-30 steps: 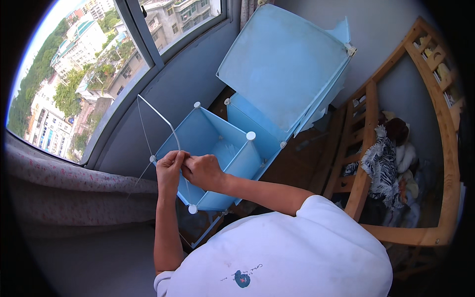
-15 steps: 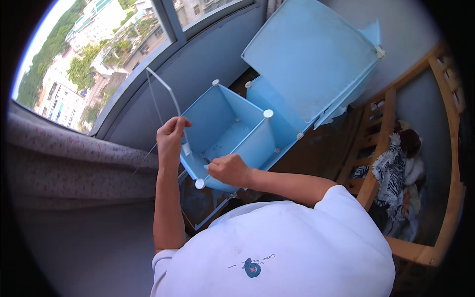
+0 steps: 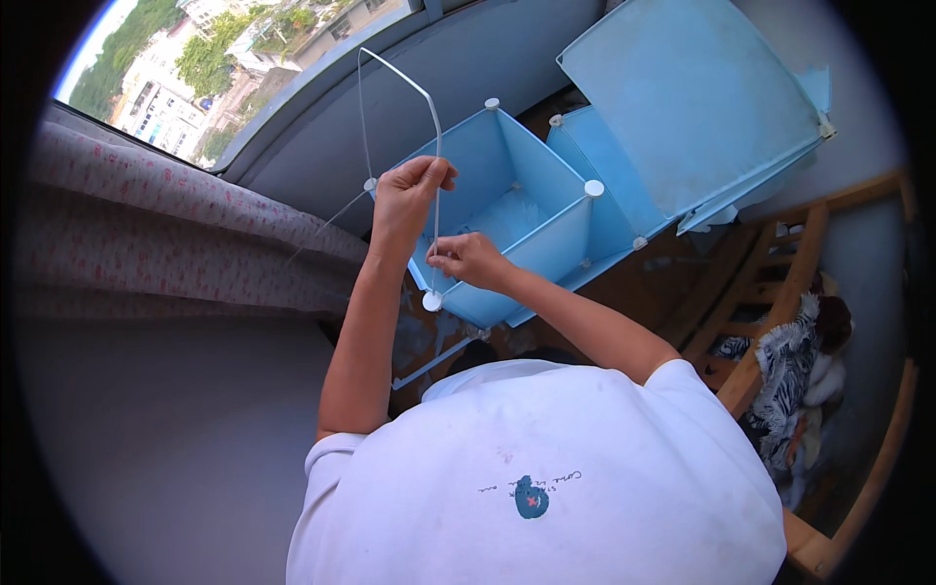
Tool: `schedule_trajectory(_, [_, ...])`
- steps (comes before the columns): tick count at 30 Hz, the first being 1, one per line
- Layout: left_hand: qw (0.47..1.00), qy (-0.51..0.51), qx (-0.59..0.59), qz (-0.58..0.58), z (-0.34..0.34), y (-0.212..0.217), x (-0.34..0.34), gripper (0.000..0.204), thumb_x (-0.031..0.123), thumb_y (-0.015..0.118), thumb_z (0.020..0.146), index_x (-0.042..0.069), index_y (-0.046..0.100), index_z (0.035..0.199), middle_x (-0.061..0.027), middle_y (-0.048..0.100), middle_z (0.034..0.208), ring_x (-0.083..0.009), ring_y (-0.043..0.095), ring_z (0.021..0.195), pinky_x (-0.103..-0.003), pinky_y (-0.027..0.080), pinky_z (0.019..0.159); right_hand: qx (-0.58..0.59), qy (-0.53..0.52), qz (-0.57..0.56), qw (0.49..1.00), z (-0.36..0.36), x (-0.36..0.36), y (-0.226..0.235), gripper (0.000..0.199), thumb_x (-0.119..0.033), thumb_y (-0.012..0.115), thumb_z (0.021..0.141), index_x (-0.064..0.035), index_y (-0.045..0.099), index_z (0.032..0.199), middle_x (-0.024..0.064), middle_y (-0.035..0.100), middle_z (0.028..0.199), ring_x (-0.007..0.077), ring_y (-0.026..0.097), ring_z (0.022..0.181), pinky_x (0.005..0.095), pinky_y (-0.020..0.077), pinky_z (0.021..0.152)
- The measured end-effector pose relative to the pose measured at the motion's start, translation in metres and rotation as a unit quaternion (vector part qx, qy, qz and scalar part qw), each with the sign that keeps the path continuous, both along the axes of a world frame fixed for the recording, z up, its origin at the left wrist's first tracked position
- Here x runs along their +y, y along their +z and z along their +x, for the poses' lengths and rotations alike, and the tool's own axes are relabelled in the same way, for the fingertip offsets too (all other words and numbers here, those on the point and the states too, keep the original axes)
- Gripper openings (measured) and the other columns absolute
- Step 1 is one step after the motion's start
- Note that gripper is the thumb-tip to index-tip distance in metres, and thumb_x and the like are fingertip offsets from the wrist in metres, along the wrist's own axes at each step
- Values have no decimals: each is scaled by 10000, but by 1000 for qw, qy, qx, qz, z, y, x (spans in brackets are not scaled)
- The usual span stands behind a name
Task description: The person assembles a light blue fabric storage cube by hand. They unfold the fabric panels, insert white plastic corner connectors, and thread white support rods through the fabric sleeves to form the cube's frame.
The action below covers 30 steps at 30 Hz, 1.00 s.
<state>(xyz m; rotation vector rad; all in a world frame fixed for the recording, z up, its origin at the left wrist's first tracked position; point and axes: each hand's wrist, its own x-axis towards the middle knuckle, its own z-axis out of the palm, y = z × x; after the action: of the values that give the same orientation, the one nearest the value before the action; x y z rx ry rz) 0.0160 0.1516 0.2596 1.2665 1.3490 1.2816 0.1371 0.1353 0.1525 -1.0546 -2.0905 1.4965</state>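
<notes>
A thin white wire-like frame (image 3: 395,70), bent at its corners, rises above the near left side of a light-blue panel box (image 3: 551,229). My left hand (image 3: 405,200) is closed, pinching the frame's upright side between thumb and fingers. Lower down, my right hand (image 3: 475,262) has its fingertips closed on the same upright, just over the box's near edge. The box is open at the top, with a white round connector (image 3: 594,188) at its right corner and another connector (image 3: 432,301) at the near corner. My hands partly hide its left side.
Larger light-blue panels (image 3: 692,97) stand behind and to the right of the box. A wooden slatted frame (image 3: 751,366) is at the right, with plush things (image 3: 785,356) behind it. A patterned curtain (image 3: 185,229) hangs at the left below the window.
The whole view has shifted, moving the scene rightward. My right hand has moved from the box's near edge to the frame's upright; my left hand keeps its hold.
</notes>
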Motion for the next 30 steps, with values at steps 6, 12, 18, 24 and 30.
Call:
schedule_trajectory(6, [996, -46, -75, -18, -4, -1, -3, 204, 201, 577, 869, 20, 662, 833, -40, 610, 673, -103, 575, 623, -222, 453, 590, 28, 52, 62, 996, -3, -23, -58, 229, -227, 611, 810, -105, 626, 1004, 106, 655, 838, 276, 626, 795, 354, 482, 710])
schedule_trajectory(12, [997, -12, -77, -6, -19, 3, -20, 230, 217, 552, 883, 10, 649, 858, -49, 602, 688, -116, 587, 612, -247, 493, 620, -140, 92, 199, 965, -4, -33, -67, 390, -228, 626, 787, -152, 525, 1156, 68, 653, 896, 284, 618, 816, 382, 484, 714])
schedule_trajectory(18, [992, 38, -111, 55, -52, -1, -52, 254, 231, 517, 900, 1, 624, 890, -55, 586, 707, -125, 584, 656, -256, 504, 647, -264, 197, 296, 897, 13, -19, -80, 192, -271, 648, 736, -112, 607, 836, 68, 633, 750, 271, 622, 735, 397, 474, 609])
schedule_trajectory(24, [960, 160, -187, 135, -114, -30, -119, 281, 261, 494, 907, 9, 560, 1012, -76, 595, 818, -161, 604, 743, -279, 504, 724, -212, 151, 328, 908, 16, -13, -77, 209, -273, 637, 744, -96, 549, 676, 56, 587, 666, 259, 601, 679, 391, 446, 546])
schedule_trajectory(30, [934, 294, -200, 30, -144, -80, -154, 475, 313, 507, 893, 42, 371, 1258, -130, 542, 1122, -214, 577, 976, -325, 460, 871, -214, 111, 365, 899, -7, 34, -35, 190, -260, 623, 768, -92, 566, 700, 57, 591, 656, 252, 599, 652, 370, 450, 545])
